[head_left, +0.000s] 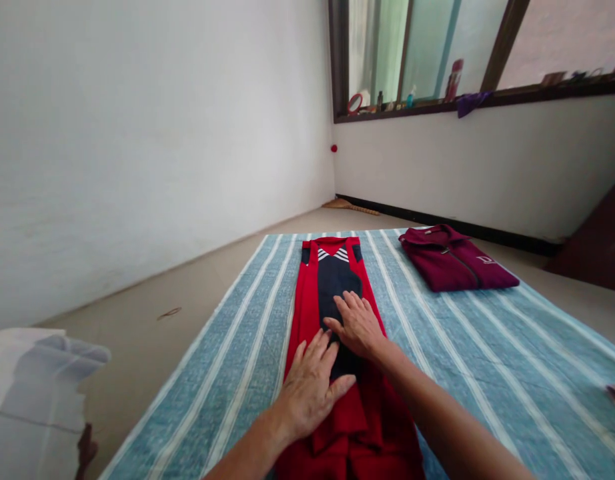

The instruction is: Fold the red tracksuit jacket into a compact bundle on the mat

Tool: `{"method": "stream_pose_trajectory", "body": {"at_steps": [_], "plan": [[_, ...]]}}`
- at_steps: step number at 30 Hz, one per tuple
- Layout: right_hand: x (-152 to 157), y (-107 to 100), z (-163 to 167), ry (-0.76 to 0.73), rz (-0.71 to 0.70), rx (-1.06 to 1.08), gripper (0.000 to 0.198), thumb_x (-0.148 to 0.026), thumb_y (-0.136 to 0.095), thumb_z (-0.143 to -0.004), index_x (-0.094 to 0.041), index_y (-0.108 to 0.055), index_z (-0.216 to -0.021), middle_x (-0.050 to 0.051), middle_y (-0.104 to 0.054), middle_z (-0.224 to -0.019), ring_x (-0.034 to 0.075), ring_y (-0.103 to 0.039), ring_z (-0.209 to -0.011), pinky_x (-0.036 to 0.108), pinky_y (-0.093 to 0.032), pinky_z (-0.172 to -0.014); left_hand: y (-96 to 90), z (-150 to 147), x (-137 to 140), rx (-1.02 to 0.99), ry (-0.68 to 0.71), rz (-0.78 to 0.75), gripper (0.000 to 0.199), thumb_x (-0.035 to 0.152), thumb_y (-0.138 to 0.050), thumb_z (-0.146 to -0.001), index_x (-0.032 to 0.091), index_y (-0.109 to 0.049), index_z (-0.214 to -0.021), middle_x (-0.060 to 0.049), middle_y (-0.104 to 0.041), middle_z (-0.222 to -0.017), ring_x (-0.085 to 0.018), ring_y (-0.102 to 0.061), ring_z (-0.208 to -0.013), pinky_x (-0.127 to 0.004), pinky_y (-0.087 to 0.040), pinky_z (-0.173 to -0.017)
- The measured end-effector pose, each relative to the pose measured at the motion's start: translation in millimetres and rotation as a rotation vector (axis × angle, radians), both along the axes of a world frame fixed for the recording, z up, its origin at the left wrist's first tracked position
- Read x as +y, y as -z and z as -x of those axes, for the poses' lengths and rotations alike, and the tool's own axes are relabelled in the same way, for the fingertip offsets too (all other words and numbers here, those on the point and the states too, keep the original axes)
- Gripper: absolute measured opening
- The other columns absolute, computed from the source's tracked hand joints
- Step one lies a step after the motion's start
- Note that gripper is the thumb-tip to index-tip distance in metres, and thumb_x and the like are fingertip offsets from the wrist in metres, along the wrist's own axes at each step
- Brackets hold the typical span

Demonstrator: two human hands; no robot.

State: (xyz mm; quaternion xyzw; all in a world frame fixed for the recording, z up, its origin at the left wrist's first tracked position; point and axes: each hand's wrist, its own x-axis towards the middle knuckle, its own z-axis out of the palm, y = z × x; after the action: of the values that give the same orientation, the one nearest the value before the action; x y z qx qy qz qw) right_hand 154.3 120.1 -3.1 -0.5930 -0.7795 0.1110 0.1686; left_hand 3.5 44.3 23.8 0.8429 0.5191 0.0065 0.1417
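Note:
A red and dark navy garment [310, 287] with white stripes near its far end lies folded into a long narrow strip in front of me. My left hand [312, 380] rests on its left side, fingers spread and flat. Farther along, my right hand [356, 323] lies on the dark panel with its fingers stretched out. Both palms press on the cloth without gripping it. Toward me the red fabric bunches in layers, partly hidden under my forearms.
The garment lies on a blue and white striped sheet [237, 320]. A folded maroon zip jacket [455, 263] sits at the right. White plastic-like material [37, 393] is at the lower left. A broom [355, 205] lies in the corner, below a windowsill [427, 110] holding small items.

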Motion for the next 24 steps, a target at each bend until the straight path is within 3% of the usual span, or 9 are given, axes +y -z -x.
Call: {"method": "stream_pose_trajectory", "body": {"at_steps": [6, 24], "plan": [[-44.7, 12.2, -5.1, -0.063, 0.100, 0.029, 0.059, -0.054, -0.032, -0.095, -0.016, -0.044, -0.139, 0.014, -0.039, -0.147, 0.029, -0.028, -0.139, 0.046, -0.023, -0.111, 17.8, 2.4, -16.9, -0.021, 0.065, 0.015, 0.080, 0.067, -0.036, -0.086, 0.013, -0.030, -0.146, -0.019, -0.025, -0.152, -0.032, -0.017, -0.142, -0.058, -0.016, -0.113], [-46.3, 18.9, -7.8, -0.032, -0.005, 0.036, 0.051, -0.048, -0.033, -0.097, -0.017, -0.051, -0.133, 0.011, -0.046, -0.143, 0.025, -0.035, -0.135, 0.041, -0.027, -0.109, 25.6, 1.0, -16.6, -0.044, 0.057, -0.061, 0.078, 0.063, -0.043, -0.086, 0.012, -0.034, -0.144, -0.017, -0.027, -0.153, -0.031, -0.020, -0.142, -0.056, -0.016, -0.113]]}}
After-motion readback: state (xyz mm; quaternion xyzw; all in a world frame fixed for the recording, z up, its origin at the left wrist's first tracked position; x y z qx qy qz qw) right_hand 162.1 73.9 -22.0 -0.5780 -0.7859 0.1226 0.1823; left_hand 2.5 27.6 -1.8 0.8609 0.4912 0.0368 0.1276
